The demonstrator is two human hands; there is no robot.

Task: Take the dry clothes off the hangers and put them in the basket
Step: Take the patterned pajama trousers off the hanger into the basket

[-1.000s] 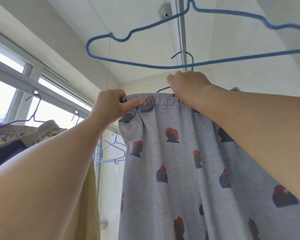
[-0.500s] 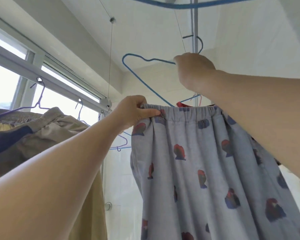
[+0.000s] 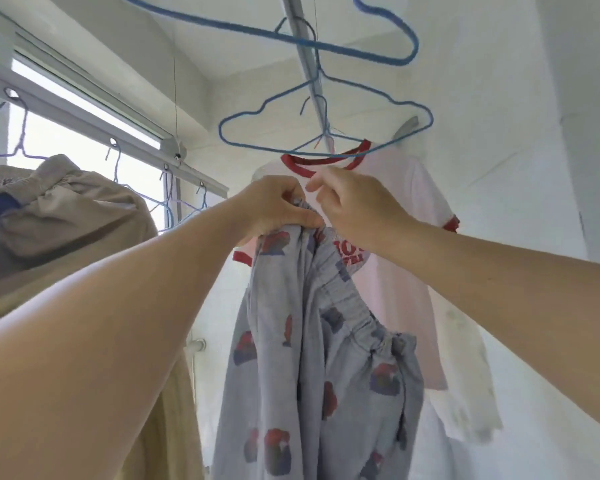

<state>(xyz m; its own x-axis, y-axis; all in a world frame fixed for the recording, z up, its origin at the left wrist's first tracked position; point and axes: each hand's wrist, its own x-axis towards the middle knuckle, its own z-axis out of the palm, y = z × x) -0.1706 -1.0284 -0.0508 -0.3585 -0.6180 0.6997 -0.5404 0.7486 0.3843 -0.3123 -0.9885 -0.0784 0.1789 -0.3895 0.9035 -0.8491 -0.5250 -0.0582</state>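
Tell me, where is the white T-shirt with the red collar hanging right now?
In the head view, the T-shirt hangs right of centre, under the rail, behind both hands and the grey patterned pants, just below an empty blue hanger.

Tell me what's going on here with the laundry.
A person is taking washing down from an overhead rack. The left hand grips the gathered waistband of grey patterned cotton trousers, which hang free of any hanger. The right hand is beside it at the waistband; whether it has a grip is unclear. An empty blue wire hanger hangs above. A white T-shirt with red trim hangs behind, beige clothes to the left. No basket is in view.
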